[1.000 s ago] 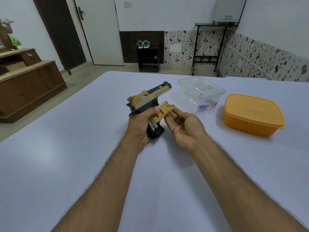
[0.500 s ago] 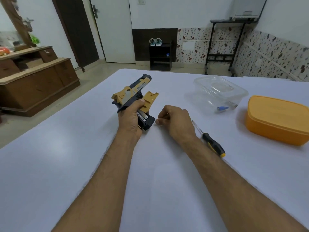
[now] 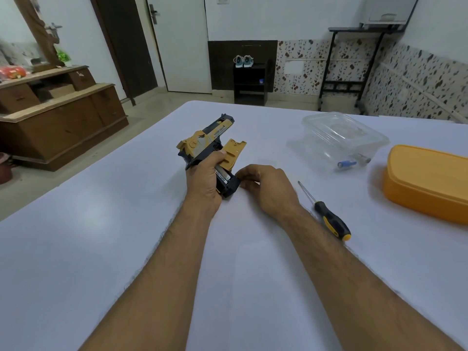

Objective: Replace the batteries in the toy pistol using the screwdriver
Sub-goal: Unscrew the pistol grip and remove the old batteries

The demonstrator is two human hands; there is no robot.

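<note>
My left hand (image 3: 202,183) grips the black and tan toy pistol (image 3: 206,140) by its handle, barrel pointing away, butt resting on the white table (image 3: 126,249). The tan battery cover (image 3: 234,154) is off its seat and leans against the handle under my left thumb. A battery (image 3: 221,176) shows in the exposed compartment. My right hand (image 3: 268,188) sits at the pistol's butt with curled fingers, their tips on its black bottom corner. The black and yellow screwdriver (image 3: 329,219) lies on the table just right of my right wrist, untouched.
A clear plastic container (image 3: 339,140) at the back right holds a blue-tipped battery (image 3: 345,163). An orange lidded box (image 3: 428,183) stands at the right edge. A wooden cabinet (image 3: 58,122) is on the floor to the left.
My right hand let go of the tan cover, dropped to the table and closed in on the pistol's butt. The cover now leans on the handle. The camera turned, bringing the screwdriver into view.
</note>
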